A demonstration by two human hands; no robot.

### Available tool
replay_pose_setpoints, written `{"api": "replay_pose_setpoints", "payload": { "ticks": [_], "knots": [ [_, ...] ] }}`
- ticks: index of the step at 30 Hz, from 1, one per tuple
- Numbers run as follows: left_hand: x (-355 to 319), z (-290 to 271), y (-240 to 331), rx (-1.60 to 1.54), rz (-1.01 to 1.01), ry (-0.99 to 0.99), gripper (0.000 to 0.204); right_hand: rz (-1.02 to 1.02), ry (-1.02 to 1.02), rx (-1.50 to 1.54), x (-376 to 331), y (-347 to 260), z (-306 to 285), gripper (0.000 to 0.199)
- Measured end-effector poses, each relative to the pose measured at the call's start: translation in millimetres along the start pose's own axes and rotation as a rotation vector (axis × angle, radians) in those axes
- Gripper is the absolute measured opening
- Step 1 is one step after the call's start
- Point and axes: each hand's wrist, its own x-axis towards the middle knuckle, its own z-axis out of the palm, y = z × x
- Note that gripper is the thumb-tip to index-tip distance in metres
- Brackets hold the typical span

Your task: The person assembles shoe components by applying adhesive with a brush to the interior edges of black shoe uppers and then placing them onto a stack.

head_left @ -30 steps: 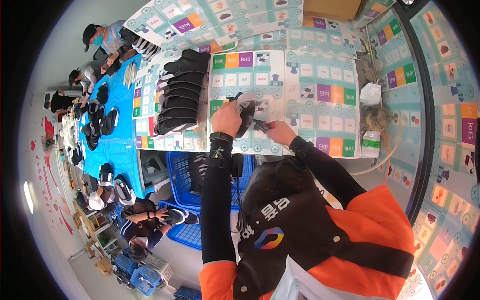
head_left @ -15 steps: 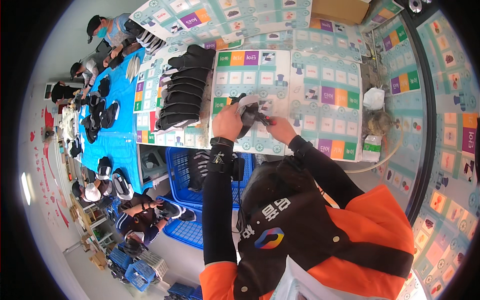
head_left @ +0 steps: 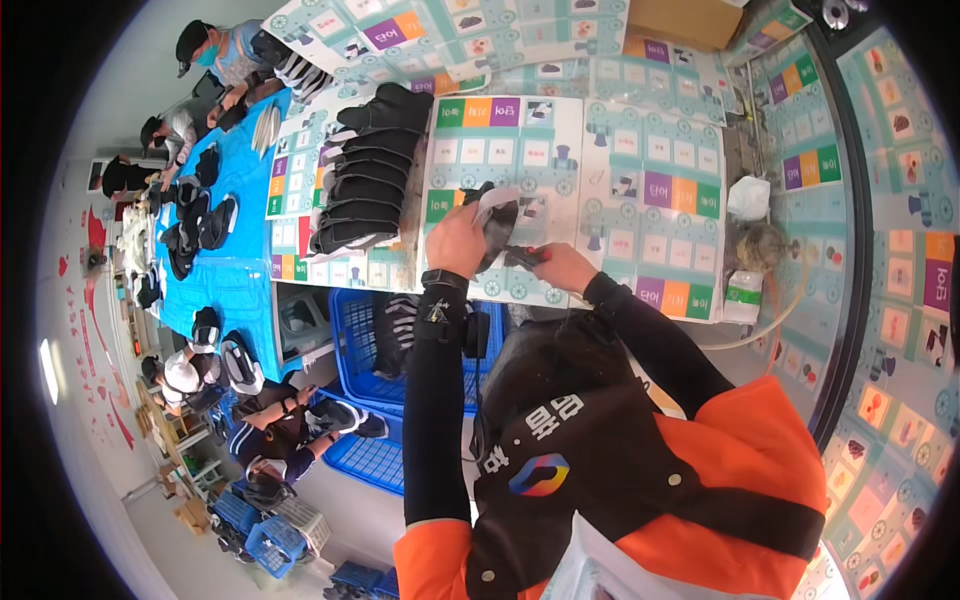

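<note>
My left hand (head_left: 456, 241) is closed on a black shoe upper (head_left: 497, 235) with a light grey inner face, holding it over the covered table (head_left: 470, 155). In my right hand (head_left: 566, 268) is a small dark tool (head_left: 522, 257) with a bit of red at its grip; its exact kind is too small to make out. The tool's tip lies close to the lower edge of the upper, and whether they touch is unclear. Left of my hands stands a row of several black shoe uppers (head_left: 370, 185), packed side by side.
Blue plastic baskets (head_left: 345, 350) sit below the table's near edge, one with striped shoes inside. A thin hose (head_left: 795, 315) curves along the right, by a white bag (head_left: 747, 198). Other people work at a blue-covered table (head_left: 225, 270) on the left.
My right hand and its tool have shifted slightly down and toward me, turning the tool flatter. My left hand keeps the upper in nearly the same place.
</note>
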Motion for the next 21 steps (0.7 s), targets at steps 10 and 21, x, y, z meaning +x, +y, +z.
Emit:
{"api": "replay_pose_setpoints", "payload": {
  "ticks": [10, 21],
  "knots": [
    [14.2, 7.6, 5.7, 0.029, -0.015, -0.069, 0.026, -0.104, 0.226, -0.105, -2.6, -3.7, -4.7, 0.026],
    [25.0, 4.5, 9.3, 0.069, -0.059, -0.168, 0.03, -0.052, 0.318, -0.171, -5.7, -6.3, -12.2, 0.024]
  ]
}}
